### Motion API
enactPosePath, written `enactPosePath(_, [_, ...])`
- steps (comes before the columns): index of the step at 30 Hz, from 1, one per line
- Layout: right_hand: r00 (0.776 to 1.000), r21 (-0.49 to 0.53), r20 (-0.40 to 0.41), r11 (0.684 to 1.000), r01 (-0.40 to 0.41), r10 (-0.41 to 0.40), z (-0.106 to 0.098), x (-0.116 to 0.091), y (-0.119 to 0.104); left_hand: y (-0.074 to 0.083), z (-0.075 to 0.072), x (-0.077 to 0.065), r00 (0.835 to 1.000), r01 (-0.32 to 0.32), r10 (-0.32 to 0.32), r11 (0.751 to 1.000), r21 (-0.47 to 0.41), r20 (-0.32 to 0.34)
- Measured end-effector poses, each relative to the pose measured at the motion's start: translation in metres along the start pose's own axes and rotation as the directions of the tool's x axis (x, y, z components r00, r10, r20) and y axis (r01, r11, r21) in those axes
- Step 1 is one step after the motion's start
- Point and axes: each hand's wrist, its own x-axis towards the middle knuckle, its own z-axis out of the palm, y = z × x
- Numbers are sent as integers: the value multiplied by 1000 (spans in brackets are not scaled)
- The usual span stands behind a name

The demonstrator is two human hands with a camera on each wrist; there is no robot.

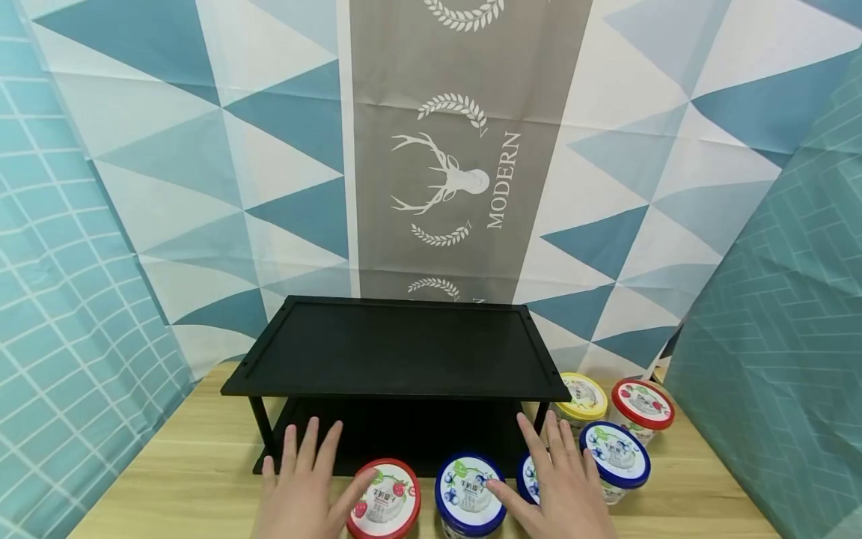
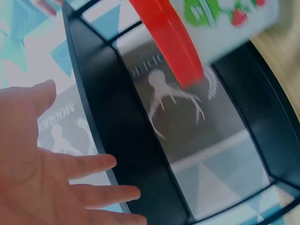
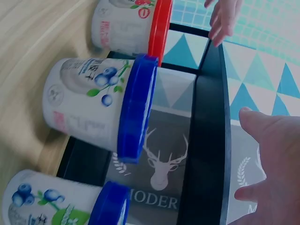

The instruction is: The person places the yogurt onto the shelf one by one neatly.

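My left hand (image 1: 304, 488) is held with fingers spread and nothing in it, its thumb overlapping a red-lidded tub (image 1: 385, 500) with strawberries on it in the head view. My right hand (image 1: 564, 486) is also spread and holds nothing. Its thumb overlaps a blue-lidded tub (image 1: 468, 490) with blueberries, while its fingers partly hide a second blue-lidded tub (image 1: 529, 479). These tubs stand in a row before a black two-tier shelf (image 1: 404, 348). In the right wrist view, the nearer blue-lidded tub (image 3: 89, 101) is well apart from the fingers.
Right of the shelf stand a yellow-lidded tub (image 1: 583, 397), another red-lidded tub (image 1: 643, 406) and another blue-lidded tub (image 1: 616, 453). The wooden table (image 1: 168, 479) carries everything. Patterned cloth (image 1: 283, 150) hangs behind, with tile-print cloth (image 1: 74, 299) on the left and green cloth on the right.
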Motion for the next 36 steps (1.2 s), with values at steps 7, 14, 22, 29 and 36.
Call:
enactPosePath(7, [1000,8,-5,1000,-25,25,0,4,17,-33,-15,10,995,7,-18,995,-104,-100])
enactPosePath(14, [997,34,41,998,-61,59,2,9,39,-70,-25,23,994,102,-108,951,-293,-5])
enactPosePath(22, [988,39,90,991,-129,125,8,12,58,-94,-27,30,977,96,-167,901,-423,-133])
enactPosePath(29, [972,67,133,977,-204,194,21,16,74,-106,-18,41,935,79,-230,878,-472,-271])
enactPosePath(36, [959,105,174,964,-245,225,29,21,82,-117,-9,50,933,117,-264,866,-487,-244])
